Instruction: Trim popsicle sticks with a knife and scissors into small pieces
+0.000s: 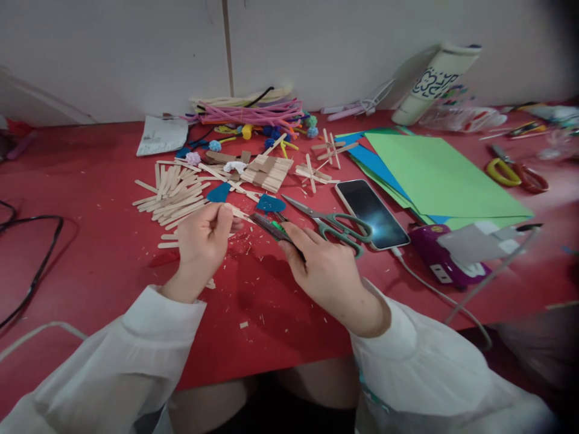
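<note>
The left hand [204,236] is pinching a wooden craft stick [243,214] pointing toward four o'clock. The right hand [323,268] is gripping a dark hand tool [268,226], its tip pointing toward ten o'clock, near the stick. Green-handled scissors [322,217] are lying at the right hand's twelve o'clock.

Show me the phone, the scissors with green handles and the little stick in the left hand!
Phone [371,214]: head view, middle of its screen.
Green-handled scissors [318,215]: head view, where blades meet handles.
Held stick [241,214]: head view, the bare part jutting out.
</note>
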